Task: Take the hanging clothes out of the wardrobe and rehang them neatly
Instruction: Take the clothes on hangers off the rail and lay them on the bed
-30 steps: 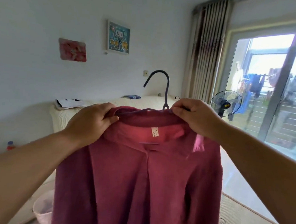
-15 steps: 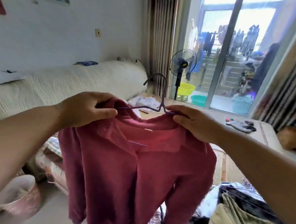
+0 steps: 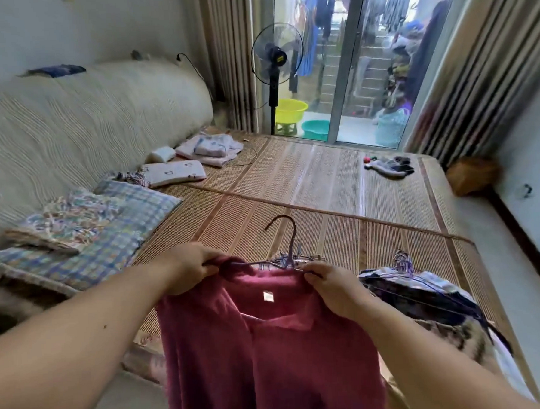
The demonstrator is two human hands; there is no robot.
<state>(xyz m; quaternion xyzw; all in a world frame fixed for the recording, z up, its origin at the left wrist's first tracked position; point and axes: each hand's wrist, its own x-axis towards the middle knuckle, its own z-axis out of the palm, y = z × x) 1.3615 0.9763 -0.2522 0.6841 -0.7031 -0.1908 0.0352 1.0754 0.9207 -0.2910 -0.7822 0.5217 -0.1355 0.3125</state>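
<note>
A dark red shirt (image 3: 263,345) hangs on a thin purple wire hanger (image 3: 288,244), whose hook points up and away from me. My left hand (image 3: 187,268) grips the shirt's left shoulder and the hanger arm. My right hand (image 3: 329,282) pinches the right shoulder and the other hanger arm. The shirt hangs over the near edge of a bed covered with a bamboo mat (image 3: 309,196). The wardrobe is out of view.
A pile of clothes on hangers (image 3: 423,290) lies on the mat right of my right hand. Folded checked bedding (image 3: 85,232) and pillows sit at the left. A standing fan (image 3: 275,63) and glass door lie beyond the bed. Socks (image 3: 388,165) lie far right.
My view has swung right and down from the wall to the bed. Both hands have lowered the red shirt on its hanger towards the mat, keeping their grip.
</note>
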